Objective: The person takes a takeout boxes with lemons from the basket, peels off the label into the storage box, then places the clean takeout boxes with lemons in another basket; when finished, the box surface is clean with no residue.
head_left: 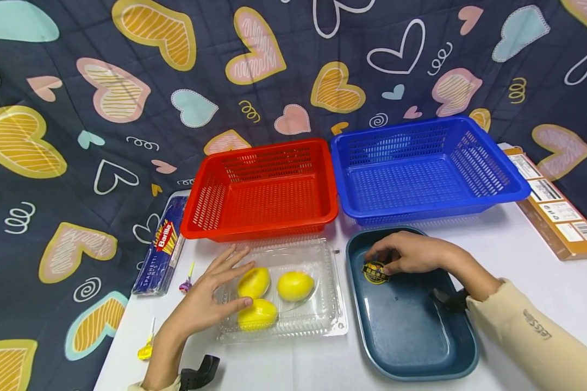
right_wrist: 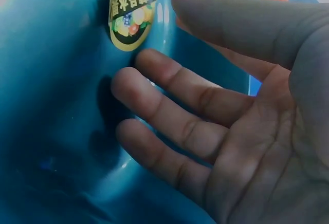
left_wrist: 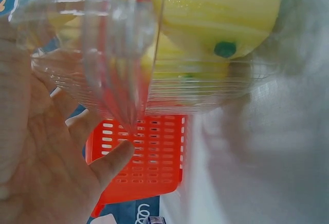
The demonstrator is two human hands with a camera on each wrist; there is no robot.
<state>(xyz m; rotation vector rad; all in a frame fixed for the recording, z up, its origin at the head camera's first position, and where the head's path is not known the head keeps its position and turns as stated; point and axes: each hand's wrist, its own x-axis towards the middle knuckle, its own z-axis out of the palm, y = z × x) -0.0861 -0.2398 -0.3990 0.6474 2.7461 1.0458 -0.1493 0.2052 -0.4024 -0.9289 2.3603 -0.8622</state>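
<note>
We are resting our left hand [head_left: 203, 301], fingers spread, on the clear box [head_left: 323, 315] of lemons [head_left: 295, 285] | right hand [head_left: 411, 252], fingers relaxed, is touching the sticker [head_left: 375, 272] in the tray [head_left: 406, 336] beside the box.

left hand [head_left: 210, 296]: palm down, fingers straight and spread | right hand [head_left: 408, 252]: palm down, fingers loosely bent

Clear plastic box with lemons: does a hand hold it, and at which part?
The left hand rests open on the left edge of the clear plastic box; no grip shows. The right hand holds nothing, fingers by the sticker.
</note>
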